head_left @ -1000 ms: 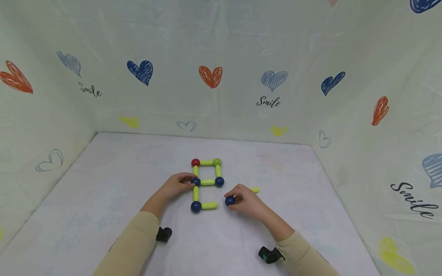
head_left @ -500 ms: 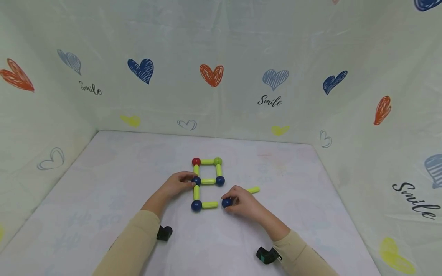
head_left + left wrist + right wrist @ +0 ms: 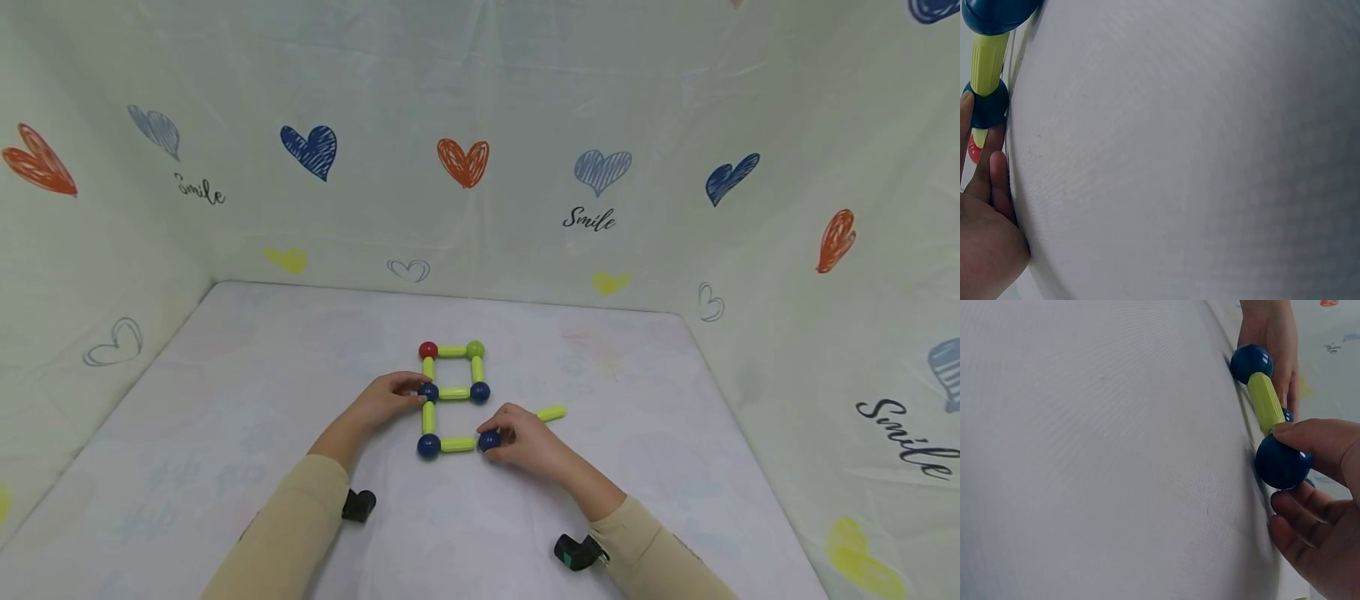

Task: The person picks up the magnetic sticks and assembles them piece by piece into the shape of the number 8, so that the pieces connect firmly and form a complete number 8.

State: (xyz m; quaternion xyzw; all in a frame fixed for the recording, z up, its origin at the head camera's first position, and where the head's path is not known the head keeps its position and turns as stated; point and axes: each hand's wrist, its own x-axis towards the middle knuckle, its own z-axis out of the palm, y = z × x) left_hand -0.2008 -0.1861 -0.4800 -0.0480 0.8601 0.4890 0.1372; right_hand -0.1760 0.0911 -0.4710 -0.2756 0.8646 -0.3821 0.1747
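A flat frame of yellow-green rods and balls lies on the table. Its far corners are a red ball [image 3: 428, 351] and a green ball [image 3: 476, 350]. My left hand [image 3: 386, 397] pinches the blue ball [image 3: 430, 392] at the middle of its left side. A blue ball [image 3: 480, 392] sits at the right of the middle rod. At the near left corner is another blue ball [image 3: 429, 447], with a rod [image 3: 457, 445] pointing right from it. My right hand [image 3: 525, 439] pinches a further blue ball [image 3: 1283, 462] at that rod's free end; thumb and fingers wrap its sides.
One loose yellow-green rod [image 3: 552, 413] lies just beyond my right hand. Black wrist cameras [image 3: 576, 552] hang by both sleeves. A pale sheet printed with hearts [image 3: 462, 163] rises behind the table [image 3: 300, 333] and at its sides.
My right hand has moved left with its blue ball, bringing it up to the free end of the near rod. The left hand keeps its hold on the middle blue ball.
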